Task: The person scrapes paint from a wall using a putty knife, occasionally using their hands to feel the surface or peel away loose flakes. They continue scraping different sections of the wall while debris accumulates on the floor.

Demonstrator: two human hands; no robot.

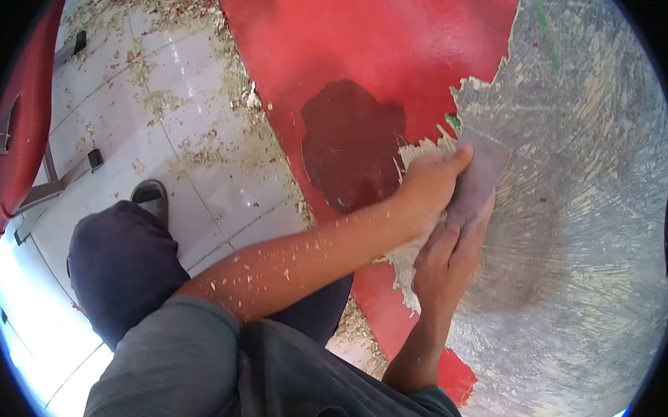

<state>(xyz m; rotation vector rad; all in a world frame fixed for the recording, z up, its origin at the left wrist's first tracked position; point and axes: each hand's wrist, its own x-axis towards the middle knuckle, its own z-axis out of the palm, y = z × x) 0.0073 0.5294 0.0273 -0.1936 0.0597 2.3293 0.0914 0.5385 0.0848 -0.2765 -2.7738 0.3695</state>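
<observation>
Both of my hands share one grip on a flat grey metal scraper blade [478, 181]: my left hand [428, 190] is closed around its upper edge and my right hand [445, 262] is pressed flat along its lower edge, fingers wrapped on it. The blade lies against the big curved red-painted surface [371, 39], right at the ragged paint edge beside the dark red patch [352, 142].

To the right of that patch the paint is already off, leaving a broad bare grey scratched area [587, 219]. I judge about half of what shows is stripped. Left of the blade, all around the dark patch, red paint remains, and a red strip runs below my right hand.

Counted: one scraper, two hands on it, one dark patch, one green speck by the paint edge. Paint flakes [202, 150] litter the white tiled floor [130, 88], too many to count.
</observation>
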